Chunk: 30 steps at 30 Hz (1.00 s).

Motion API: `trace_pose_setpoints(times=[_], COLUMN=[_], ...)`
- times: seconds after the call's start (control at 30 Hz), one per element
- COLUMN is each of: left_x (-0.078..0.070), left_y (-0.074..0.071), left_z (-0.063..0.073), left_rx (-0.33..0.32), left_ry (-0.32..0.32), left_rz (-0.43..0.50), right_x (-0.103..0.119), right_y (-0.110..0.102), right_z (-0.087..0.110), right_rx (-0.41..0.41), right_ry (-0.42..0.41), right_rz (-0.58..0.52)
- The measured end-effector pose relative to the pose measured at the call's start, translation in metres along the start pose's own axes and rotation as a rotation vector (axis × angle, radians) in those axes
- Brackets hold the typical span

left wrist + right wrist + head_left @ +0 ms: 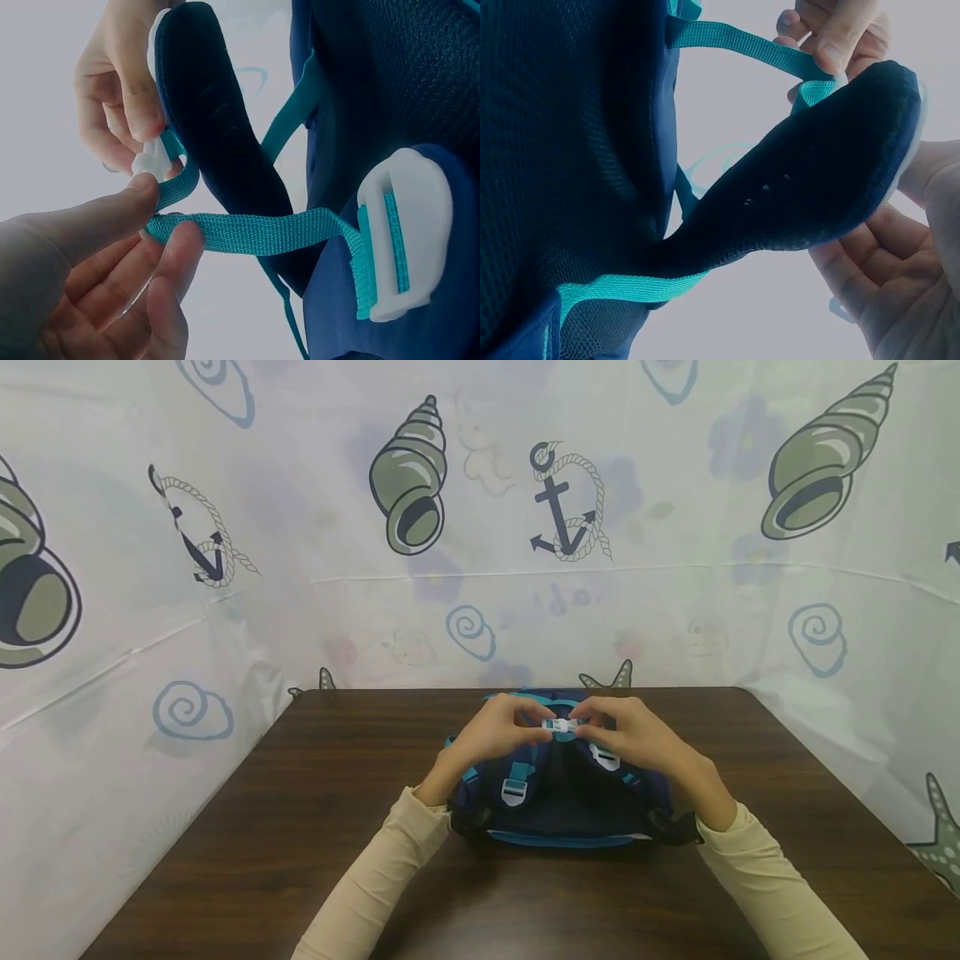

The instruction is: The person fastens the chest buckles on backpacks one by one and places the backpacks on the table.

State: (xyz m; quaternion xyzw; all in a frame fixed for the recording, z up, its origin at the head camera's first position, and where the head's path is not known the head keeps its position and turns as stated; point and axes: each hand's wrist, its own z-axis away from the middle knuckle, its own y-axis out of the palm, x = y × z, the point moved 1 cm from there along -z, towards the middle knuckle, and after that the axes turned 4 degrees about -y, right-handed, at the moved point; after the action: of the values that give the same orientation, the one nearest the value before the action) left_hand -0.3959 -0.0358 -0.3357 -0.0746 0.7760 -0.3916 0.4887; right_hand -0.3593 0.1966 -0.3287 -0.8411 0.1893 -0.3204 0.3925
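A navy backpack lies on the table with its straps facing me. Between my two hands, above the pack, is a small white buckle. My left hand pinches its left end, where teal webbing comes in. With thumb and fingers my right hand grips the right end. In the left wrist view the buckle's two parts meet, but whether they are latched I cannot tell. A padded navy shoulder strap hides the right fingertips in the right wrist view.
White strap adjusters show on the pack, one at left and one at right. The brown wooden table reaches back to a white curtain printed with shells and anchors.
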Motion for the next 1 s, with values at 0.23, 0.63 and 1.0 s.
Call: trace_pose_setpoints(times=[0.23, 0.63, 1.0], left_x=[0.0001, -0.0027, -0.0007], left_y=[-0.0003, 0.0025, 0.0045], left_z=[0.0002, 0.0002, -0.0007], left_rx=[0.0, -0.014, 0.037], left_ry=[0.001, -0.035, -0.033], left_rz=[0.006, 0.008, -0.026], right_x=[0.0026, 0.0041, 0.0012], right_y=[0.0, 0.0056, 0.0075], right_z=[0.0004, -0.0018, -0.0013], right_rx=[-0.006, -0.017, 0.03], right_ry=[-0.002, -0.076, -0.045], right_rz=[0.003, 0.033, 0.037])
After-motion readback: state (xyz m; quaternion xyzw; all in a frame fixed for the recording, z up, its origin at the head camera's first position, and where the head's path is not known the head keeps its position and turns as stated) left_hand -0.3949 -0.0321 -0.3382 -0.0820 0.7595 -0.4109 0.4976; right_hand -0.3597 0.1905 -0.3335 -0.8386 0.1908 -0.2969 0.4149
